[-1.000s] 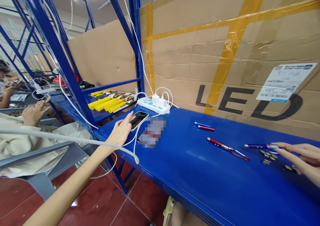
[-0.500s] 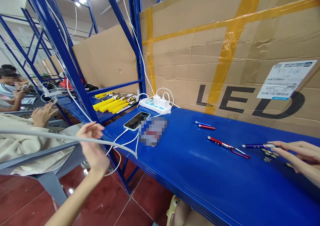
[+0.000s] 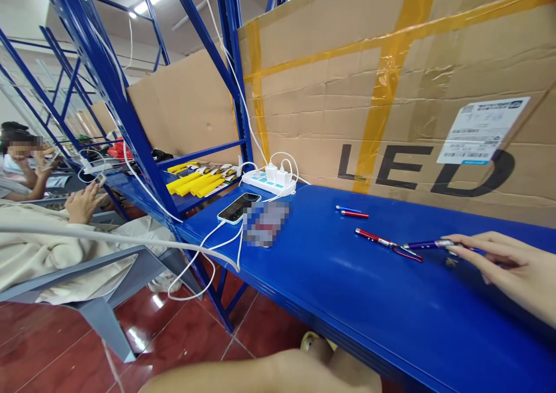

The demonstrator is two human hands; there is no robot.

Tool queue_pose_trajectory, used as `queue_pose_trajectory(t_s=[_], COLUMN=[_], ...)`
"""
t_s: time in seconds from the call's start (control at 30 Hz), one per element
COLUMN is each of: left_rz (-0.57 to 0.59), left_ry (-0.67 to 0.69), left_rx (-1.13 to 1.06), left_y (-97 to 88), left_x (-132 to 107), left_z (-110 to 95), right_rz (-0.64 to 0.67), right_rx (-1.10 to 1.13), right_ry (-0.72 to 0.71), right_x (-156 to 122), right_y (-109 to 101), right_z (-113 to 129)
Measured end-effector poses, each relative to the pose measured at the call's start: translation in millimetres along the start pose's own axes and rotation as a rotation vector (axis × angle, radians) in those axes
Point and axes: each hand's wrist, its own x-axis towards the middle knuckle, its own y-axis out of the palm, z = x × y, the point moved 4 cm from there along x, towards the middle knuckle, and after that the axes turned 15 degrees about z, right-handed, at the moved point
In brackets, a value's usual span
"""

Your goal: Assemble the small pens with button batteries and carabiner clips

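Note:
My right hand (image 3: 508, 265) lies low over the blue shelf top (image 3: 330, 283) at the right, fingers stretched out. Its fingertips touch the near end of a purple pen-like stick (image 3: 428, 244), and a small round metal piece (image 3: 452, 261) shows just under the fingers. A red stick with a red loop (image 3: 377, 240) lies just left of the purple one. Two shorter sticks, blue and red (image 3: 353, 212), lie farther back. Only my left forearm (image 3: 243, 375) shows along the bottom edge; the hand itself is out of the frame.
A phone (image 3: 238, 207) on a white cable, a blurred flat item (image 3: 264, 224) and a white power strip (image 3: 267, 182) sit at the shelf's left end. A taped cardboard box marked LED (image 3: 391, 103) forms the back. Yellow packs (image 3: 195, 183), a grey chair (image 3: 99, 288) and seated people are at left.
My left hand left the phone, drew back past the white cable and dropped out of view. My right hand slid slightly left along the shelf to the purple stick.

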Motion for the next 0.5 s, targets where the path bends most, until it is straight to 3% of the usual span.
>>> queue_pose_trajectory(t_s=[0.03,0.07,0.13,0.27,0.4,0.5], left_rz=[-0.008,0.002,-0.013,-0.111,-0.088,0.019], left_ry=[0.109,0.405,0.576,0.242,0.076,0.006], left_rx=[-0.002,0.001,0.009,-0.13,-0.279,-0.325], left_y=[-5.6,-11.6,-24.8,-32.3,-4.8,12.1], left_x=[16.3,31.0,63.0,126.1,161.4,171.1], left_z=[-7.0,-20.2,-27.8,-5.6,23.1,37.6], right_rz=[-0.003,-0.01,-0.017,-0.018,-0.036,-0.011], right_rx=[0.002,0.007,0.014,0.027,-0.015,-0.012], right_ry=[-0.017,-0.045,-0.103,-0.203,-0.233,-0.255], right_x=[-0.6,-1.3,-2.5,-2.9,-0.3,1.2], right_y=[-0.3,-0.8,-1.8,-2.9,-2.4,0.6], right_z=[3.3,6.4,10.0,6.6,-1.8,-3.7])
